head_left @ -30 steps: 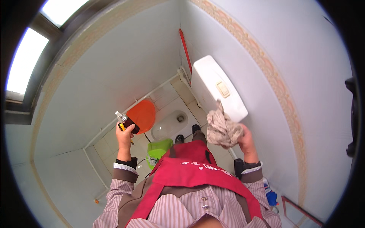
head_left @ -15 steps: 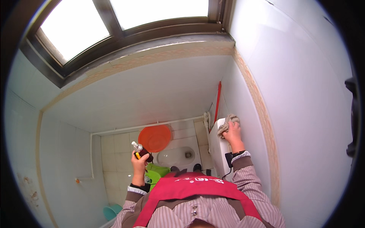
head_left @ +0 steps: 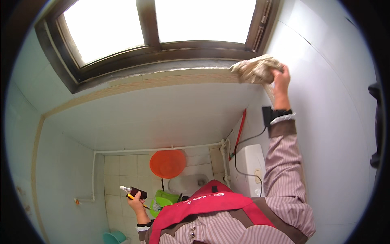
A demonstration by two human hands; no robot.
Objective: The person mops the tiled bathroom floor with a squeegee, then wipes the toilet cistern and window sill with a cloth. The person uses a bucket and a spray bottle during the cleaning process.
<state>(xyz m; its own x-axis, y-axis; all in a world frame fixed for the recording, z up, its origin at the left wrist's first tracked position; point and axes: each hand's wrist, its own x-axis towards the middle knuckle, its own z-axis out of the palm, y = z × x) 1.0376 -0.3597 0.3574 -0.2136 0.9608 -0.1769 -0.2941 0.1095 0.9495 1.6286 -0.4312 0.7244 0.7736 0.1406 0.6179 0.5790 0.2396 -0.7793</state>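
My right hand (head_left: 281, 83) grips a crumpled beige rag (head_left: 258, 70) at the right end of the window sill (head_left: 183, 66). The rag hangs over the sill's edge and is slightly blurred; whether it presses on the sill, I cannot tell. Low on the left, my left hand (head_left: 137, 203) is closed round a small dark bottle (head_left: 139, 193), tilted, with a silver and white nozzle pointing left. A thin yellow tool (head_left: 129, 196) is held in the same hand; its kind does not show clearly.
Below are a white toilet cistern (head_left: 250, 162), a red pole (head_left: 241, 128) in the corner and an orange basin (head_left: 167, 163) beside the squat toilet (head_left: 185, 184). A green bucket (head_left: 161, 199) stands near my left hand. White pipes (head_left: 134, 150) run along the wall. A black cable (head_left: 248, 173) trails from my right wrist.
My right hand has lifted the rag from the cistern top up to the window sill corner. My left hand, with the bottle, has moved lower and to the left.
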